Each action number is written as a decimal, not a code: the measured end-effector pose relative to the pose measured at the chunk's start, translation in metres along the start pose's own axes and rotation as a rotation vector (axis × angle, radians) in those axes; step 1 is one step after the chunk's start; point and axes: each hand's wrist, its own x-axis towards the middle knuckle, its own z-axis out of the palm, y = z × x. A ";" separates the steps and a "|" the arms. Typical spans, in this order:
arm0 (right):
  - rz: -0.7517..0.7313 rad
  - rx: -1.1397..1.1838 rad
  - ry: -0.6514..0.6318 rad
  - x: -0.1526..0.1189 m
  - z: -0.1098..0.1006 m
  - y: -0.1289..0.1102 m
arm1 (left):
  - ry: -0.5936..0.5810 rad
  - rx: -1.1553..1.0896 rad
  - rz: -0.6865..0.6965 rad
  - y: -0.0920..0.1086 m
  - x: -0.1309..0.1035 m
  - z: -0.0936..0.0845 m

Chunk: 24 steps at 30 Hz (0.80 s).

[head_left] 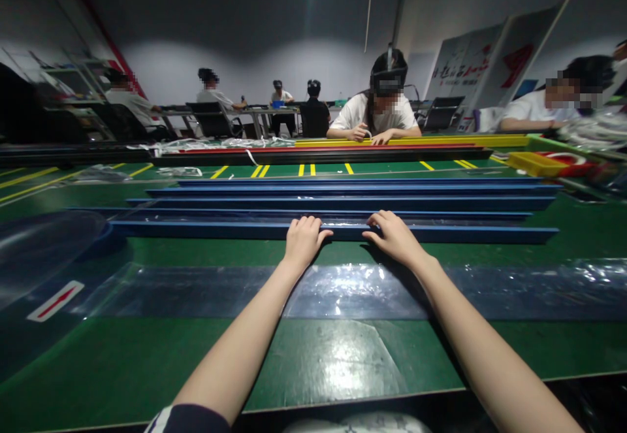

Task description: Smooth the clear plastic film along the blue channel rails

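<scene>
A long blue channel strip lies across the green table, closest to me in a group of several such strips. My left hand is closed over its near edge, fingers bent over the far side and thumb along the front. To the right, my right hand pinches the same strip, thumb in front and fingers curled behind; the fingertips are partly hidden. Under my forearms a clear plastic film strip lies flat and shiny, wrinkled in places.
Another blue strip lies just beyond. At left, a clear curved plastic sheet stands near a red arrow label. Farther back are black and red strips, a yellow tray and a person leaning at the table.
</scene>
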 end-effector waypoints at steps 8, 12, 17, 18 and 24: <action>-0.001 0.085 0.133 0.010 0.034 -0.022 | -0.003 0.029 0.005 0.001 0.000 -0.001; 0.019 0.097 0.150 0.011 0.038 -0.018 | 0.001 0.036 0.011 0.000 0.000 0.000; 0.036 0.121 0.169 0.013 0.039 -0.017 | 0.002 0.031 0.021 0.000 -0.001 -0.001; 0.037 0.130 0.173 0.013 0.039 -0.017 | 0.002 0.030 0.023 0.000 -0.001 -0.001; 0.033 0.148 0.177 0.013 0.036 -0.017 | 0.003 0.019 0.025 -0.001 -0.001 0.000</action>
